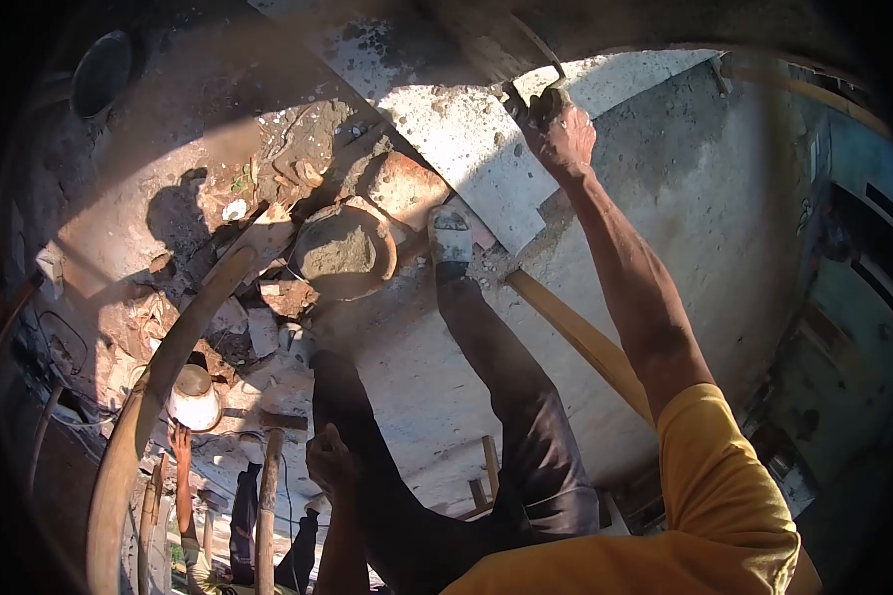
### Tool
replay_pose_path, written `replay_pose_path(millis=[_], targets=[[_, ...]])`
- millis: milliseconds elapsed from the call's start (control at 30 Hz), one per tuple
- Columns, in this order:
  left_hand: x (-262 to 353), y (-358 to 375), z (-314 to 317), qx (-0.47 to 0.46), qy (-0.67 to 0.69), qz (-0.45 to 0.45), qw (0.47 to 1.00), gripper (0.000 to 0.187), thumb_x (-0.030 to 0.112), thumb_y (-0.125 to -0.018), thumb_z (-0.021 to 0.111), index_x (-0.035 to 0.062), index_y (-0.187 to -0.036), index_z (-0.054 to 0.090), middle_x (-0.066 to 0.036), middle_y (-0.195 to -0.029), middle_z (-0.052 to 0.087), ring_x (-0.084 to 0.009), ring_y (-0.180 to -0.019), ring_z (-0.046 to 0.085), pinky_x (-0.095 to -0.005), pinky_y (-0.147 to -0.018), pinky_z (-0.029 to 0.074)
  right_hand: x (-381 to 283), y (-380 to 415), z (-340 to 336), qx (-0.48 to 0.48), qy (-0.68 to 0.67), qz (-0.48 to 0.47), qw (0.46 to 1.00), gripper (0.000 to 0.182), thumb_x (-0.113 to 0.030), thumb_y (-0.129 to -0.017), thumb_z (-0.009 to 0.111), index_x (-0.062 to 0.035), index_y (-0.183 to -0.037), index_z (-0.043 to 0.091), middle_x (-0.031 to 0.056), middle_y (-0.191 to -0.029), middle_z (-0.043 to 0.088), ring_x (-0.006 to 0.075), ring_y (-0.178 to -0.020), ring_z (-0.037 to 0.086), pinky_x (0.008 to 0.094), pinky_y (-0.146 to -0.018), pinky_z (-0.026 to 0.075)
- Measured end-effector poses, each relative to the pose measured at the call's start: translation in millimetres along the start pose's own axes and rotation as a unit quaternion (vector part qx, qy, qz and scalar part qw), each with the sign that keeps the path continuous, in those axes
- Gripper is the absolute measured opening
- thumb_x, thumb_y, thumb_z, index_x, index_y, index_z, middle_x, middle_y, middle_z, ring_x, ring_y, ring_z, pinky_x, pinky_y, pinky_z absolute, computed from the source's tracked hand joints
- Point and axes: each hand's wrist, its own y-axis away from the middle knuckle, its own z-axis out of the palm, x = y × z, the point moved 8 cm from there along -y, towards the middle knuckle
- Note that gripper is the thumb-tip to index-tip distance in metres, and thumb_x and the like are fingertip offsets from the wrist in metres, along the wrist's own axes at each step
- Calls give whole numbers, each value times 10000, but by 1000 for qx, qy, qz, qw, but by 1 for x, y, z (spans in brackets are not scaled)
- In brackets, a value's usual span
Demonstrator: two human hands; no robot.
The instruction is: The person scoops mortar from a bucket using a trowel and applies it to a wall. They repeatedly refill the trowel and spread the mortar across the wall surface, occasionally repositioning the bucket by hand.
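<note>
My right hand (564,134) is stretched out at the top, its fingers wrapped round the handle of a trowel. The trowel's thin curved shank (557,65) runs up towards the shaded wall, and its blade is hard to make out in the shadow. Around it lie pale, mortar-spotted boards (471,144). My left hand (329,458) hangs low beside my leg, fingers curled in, and I see nothing in it. Beyond my feet, a round bucket (385,260) holds grey mortar (337,250).
Bricks and rubble (407,188) surround the bucket. A curved wooden pole (164,367) rises at left, and a timber (585,342) slants beside my right leg. Below, another person's hand (181,441) touches a whitish bucket (194,402). A dark basin (102,74) stands at upper left.
</note>
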Motion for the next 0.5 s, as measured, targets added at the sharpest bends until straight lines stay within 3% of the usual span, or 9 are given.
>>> replay_pose_path(millis=[33, 67, 167, 200, 400, 500], targets=[[-1, -1, 0, 0, 2, -1, 1000, 487, 477, -1031, 661, 25, -907, 795, -164, -909, 750, -390, -857, 718, -520, -800, 539, -3, 6, -18, -12, -28, 4, 1000, 453, -286, -867, 775, -19, -1212, 653, 252, -1043, 749, 458, -991, 728, 548, -844, 580], [-1, 0, 2, -1, 4, -1, 1000, 501, 488, -1034, 652, 26, -901, 793, -168, -906, 748, -395, -857, 716, -524, -797, 537, 22, 3, -15, 42, 2, -37, 998, 457, -279, -859, 811, -45, -1220, 656, 235, -1032, 754, 450, -988, 728, 542, -852, 580], [-1, 0, 0, -14, -19, -8, 1000, 533, 514, -1038, 631, 26, -894, 792, -176, -904, 746, -405, -860, 715, -528, -790, 533, 7, 24, -66, 62, 6, -21, 998, 385, -246, -839, 839, -62, -1143, 688, 214, -998, 764, 431, -971, 738, 524, -846, 577], [-4, 0, 0, -11, -15, -7, 1000, 537, 517, -1038, 629, 25, -899, 792, -178, -907, 747, -406, -862, 716, -531, -788, 533, -15, 33, -97, 39, -50, -22, 998, 380, -244, -822, 854, -64, -1129, 721, 200, -956, 770, 419, -950, 747, 506, -838, 578], [-17, -2, 13, -32, -7, 5, 999, 544, 527, -1036, 629, 24, -910, 795, -189, -916, 748, -418, -867, 719, -548, -771, 533, -23, 50, -169, 49, -84, 4, 995, 310, -295, -900, 742, -25, -1051, 753, 214, -943, 781, 380, -855, 762, 457, -810, 577], [-25, -3, 16, -13, 5, 20, 1000, 544, 530, -1033, 633, 29, -904, 800, -189, -907, 748, -422, -865, 720, -550, -769, 537, -26, 62, -208, 24, -49, 14, 998, 320, -296, -943, 719, 17, -999, 751, 172, -808, 727, 282, -737, 679, 431, -747, 537]])
